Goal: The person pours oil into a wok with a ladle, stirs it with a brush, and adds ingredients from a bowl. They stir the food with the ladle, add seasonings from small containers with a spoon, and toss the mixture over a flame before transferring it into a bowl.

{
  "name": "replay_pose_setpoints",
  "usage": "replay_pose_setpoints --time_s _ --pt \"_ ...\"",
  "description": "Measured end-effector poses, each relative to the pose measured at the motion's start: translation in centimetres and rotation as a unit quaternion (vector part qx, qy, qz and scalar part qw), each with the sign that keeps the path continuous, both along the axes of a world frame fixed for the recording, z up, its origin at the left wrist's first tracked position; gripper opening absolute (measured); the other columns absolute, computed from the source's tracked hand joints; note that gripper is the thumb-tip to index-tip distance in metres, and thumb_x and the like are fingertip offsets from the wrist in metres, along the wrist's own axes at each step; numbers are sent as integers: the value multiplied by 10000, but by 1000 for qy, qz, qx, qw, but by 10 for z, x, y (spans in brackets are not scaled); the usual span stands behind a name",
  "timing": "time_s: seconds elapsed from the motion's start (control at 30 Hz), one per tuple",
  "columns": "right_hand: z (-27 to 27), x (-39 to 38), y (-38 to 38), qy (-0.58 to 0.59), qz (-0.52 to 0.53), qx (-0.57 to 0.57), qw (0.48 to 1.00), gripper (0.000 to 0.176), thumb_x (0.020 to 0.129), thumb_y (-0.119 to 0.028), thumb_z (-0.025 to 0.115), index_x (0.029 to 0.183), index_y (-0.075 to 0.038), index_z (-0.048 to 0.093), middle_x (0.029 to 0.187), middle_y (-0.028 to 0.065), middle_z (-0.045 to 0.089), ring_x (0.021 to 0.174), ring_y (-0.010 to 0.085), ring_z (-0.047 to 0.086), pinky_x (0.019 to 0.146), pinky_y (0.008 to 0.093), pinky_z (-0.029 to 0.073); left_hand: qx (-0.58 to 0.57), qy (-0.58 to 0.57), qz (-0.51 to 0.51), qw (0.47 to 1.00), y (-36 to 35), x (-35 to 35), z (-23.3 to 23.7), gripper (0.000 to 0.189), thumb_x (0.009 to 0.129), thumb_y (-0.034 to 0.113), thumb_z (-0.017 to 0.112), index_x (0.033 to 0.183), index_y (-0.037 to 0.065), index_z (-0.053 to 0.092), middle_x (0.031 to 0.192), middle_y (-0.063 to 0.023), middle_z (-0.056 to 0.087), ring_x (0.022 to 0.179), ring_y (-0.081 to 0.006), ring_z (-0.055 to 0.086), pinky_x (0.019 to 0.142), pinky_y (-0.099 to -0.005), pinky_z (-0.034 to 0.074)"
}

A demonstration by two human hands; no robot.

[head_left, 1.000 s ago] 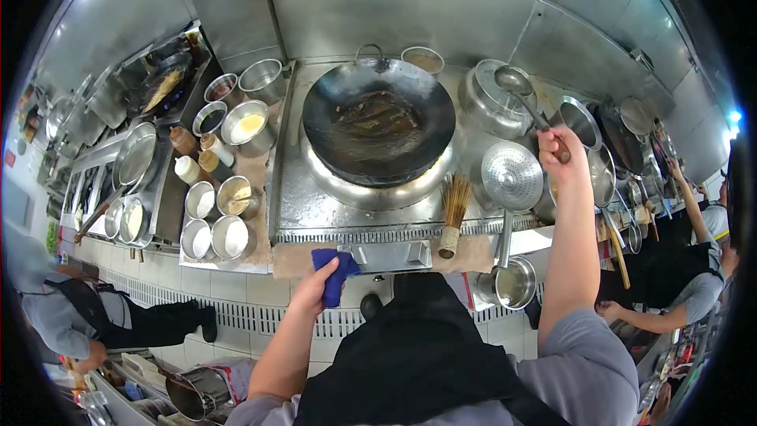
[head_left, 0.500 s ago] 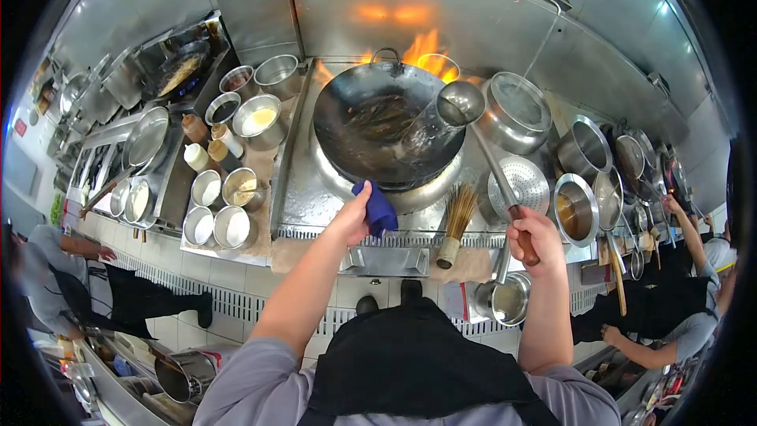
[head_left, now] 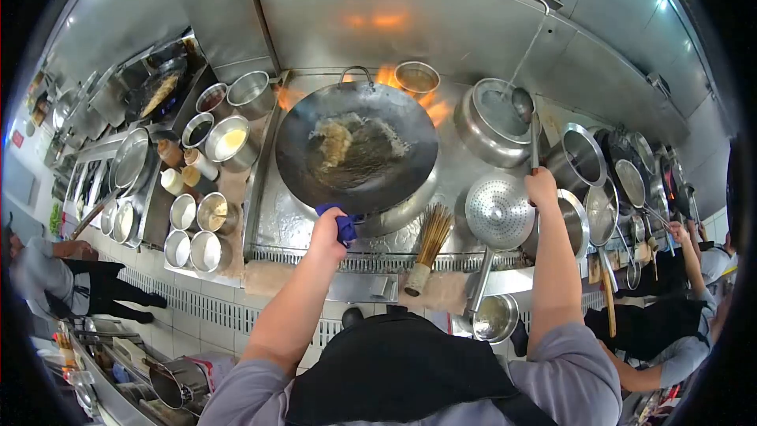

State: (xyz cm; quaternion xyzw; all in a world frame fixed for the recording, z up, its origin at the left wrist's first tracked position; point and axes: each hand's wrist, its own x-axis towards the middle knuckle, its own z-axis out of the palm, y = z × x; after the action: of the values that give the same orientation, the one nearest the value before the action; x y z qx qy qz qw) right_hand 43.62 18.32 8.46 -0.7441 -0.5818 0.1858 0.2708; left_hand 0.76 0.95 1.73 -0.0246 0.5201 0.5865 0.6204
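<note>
A large dark wok (head_left: 315, 177) sits on the burner with bubbling liquid (head_left: 363, 158) in it and flames behind its far rim. My left hand (head_left: 329, 233) is closed around a folded blue cloth (head_left: 345, 229) at the wok's near edge; what handle lies under the cloth is hidden. In my right hand (head_left: 542, 187) is the handle of a ladle (head_left: 522, 104), stretched out to the right. The ladle's bowl is over the steel pot (head_left: 490, 140) at the back right, where water runs from a thin spout (head_left: 530, 43).
A bamboo brush (head_left: 433, 241) and a perforated strainer (head_left: 499, 213) lie right of the wok. Several seasoning bowls (head_left: 206, 251) and squeeze bottles (head_left: 199, 164) stand at left. Another person (head_left: 47, 268) stands far left; more people (head_left: 670, 300) work at right.
My right hand has swung the ladle from above the wok to the steel pot. Liquid now bubbles in the wok. My left hand keeps hold of the cloth; the view has shifted.
</note>
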Motion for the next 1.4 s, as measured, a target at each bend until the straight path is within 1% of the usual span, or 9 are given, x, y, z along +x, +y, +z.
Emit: replay_pose_setpoints --time_s 0.07,0.13,0.17,0.27,0.5,0.67,0.77,1.1,1.4 --pt "1 -1 19 39 -3 -63 997 92 787 -117 530 763 -28 531 601 94 550 462 185 498 404 331 374 30 -14 -40 999 -3 -4 -8 158 778 216 605 843 126 492 660 -21 501 453 -159 469 385 -293 358" --pt "18 9 33 594 -85 -170 782 94 817 -108 515 744 -59 482 614 67 545 455 151 479 366 293 318 33 -16 -51 998 -12 -5 7 275 835 361 640 864 123 505 664 -20 480 454 -139 436 394 -264 328" --pt "20 13 36 666 -62 -182 720 105 841 -103 500 755 -88 442 632 38 538 446 117 459 350 252 280 79 -96 -113 986 -21 -10 11 341 851 436 619 927 115 534 685 -17 502 459 -122 425 399 -253 307" --pt "44 1 21 710 -24 -178 681 84 844 -111 505 833 -33 475 650 26 530 468 93 458 350 234 284 165 -214 -182 945 -64 -34 -1 514 855 538 611 1080 79 562 770 -35 563 544 -104 488 455 -234 366" --pt "97 -15 -49 740 42 -200 641 241 858 -117 491 1011 67 514 703 36 522 463 86 417 342 221 264 9 441 -156 884 -140 -82 -66 459 821 320 695 1123 3 554 990 -134 648 831 -273 631 745 -383 511" --pt "135 -68 -127 759 31 -185 623 282 868 -122 489 1081 60 526 707 46 520 460 95 415 336 225 277 -123 717 -346 593 -153 -86 -64 488 778 394 663 1054 4 565 1006 -243 629 927 -400 615 820 -446 498" --pt "139 -98 -158 762 63 -224 604 278 865 -124 496 1096 26 536 712 56 525 448 108 422 332 248 296 -154 702 -423 552 -148 -87 -50 503 776 424 630 1059 13 564 1006 -235 633 947 -394 618 825 -471 495" --pt "101 -150 -185 509 85 -153 843 151 817 -46 532 965 -15 542 637 61 546 401 136 480 348 243 337 -175 755 -461 432 -155 -81 -28 510 753 446 651 1075 51 613 1129 -188 577 1076 -339 559 857 -432 481" --pt "61 -69 -73 79 45 26 996 156 774 -85 543 862 40 575 597 132 565 416 237 541 472 372 464 -106 721 -379 570 -157 -109 -80 477 723 310 693 1060 -10 589 1093 -256 564 1016 -405 565 890 -462 461"
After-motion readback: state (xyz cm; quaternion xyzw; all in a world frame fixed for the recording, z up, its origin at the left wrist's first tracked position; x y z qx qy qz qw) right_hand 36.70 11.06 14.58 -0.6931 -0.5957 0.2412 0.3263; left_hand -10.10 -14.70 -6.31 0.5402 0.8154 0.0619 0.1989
